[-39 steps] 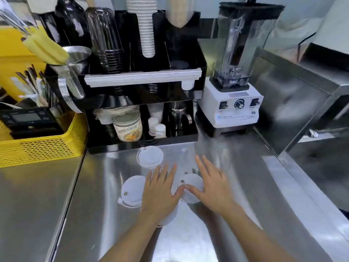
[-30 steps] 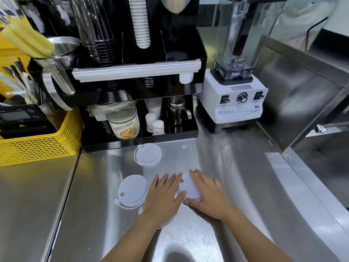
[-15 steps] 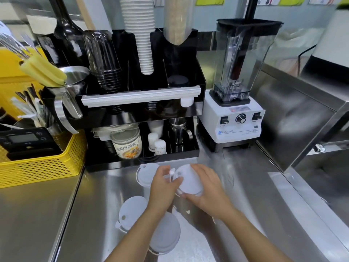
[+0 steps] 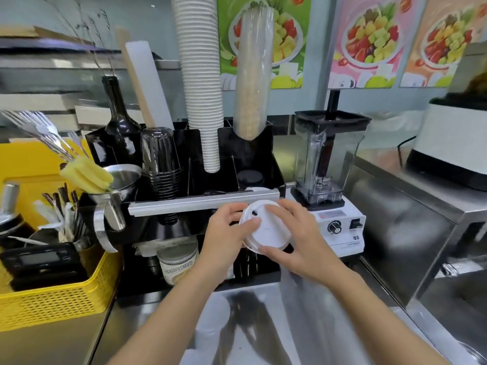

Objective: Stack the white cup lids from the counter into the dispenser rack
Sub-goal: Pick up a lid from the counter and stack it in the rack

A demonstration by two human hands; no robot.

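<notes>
While no white lid can yet be made out in the black dispenser rack [image 4: 253, 154], one white cup lid [image 4: 266, 227] is up off the counter [image 4: 329, 325] and held in front of the rack's silver front rail [image 4: 203, 202], so the task reads as barely started. More lids look to remain low on the counter [image 4: 210, 317], blurred white, count unclear.

Containers, largest first. Yellow basket [image 4: 58, 296] at left: a dark digital scale [image 4: 39, 262] and dark sticks or utensils, hard to tell. Rack top: a tall stack of white paper cups [image 4: 201, 83], a clear sleeve of what look like clear cups [image 4: 251, 75], a short stack of dark plastic cups [image 4: 160, 162], a dark bottle [image 4: 120, 122]; one slot holds something round and black [image 4: 250, 177], maybe black lids. Blender jar [image 4: 326, 154] looks empty apart from its tamper. Steel jug [image 4: 118, 185] holds a yellow sponge brush [image 4: 85, 175]. Jar [image 4: 178, 262] on the lower shelf, contents unclear.

Left hand [image 4: 224, 238] pinches the lid's left edge, thumb on top; right hand [image 4: 295, 238] cups the right and lower rim. Both closed on the same lid, tilted toward the camera.
</notes>
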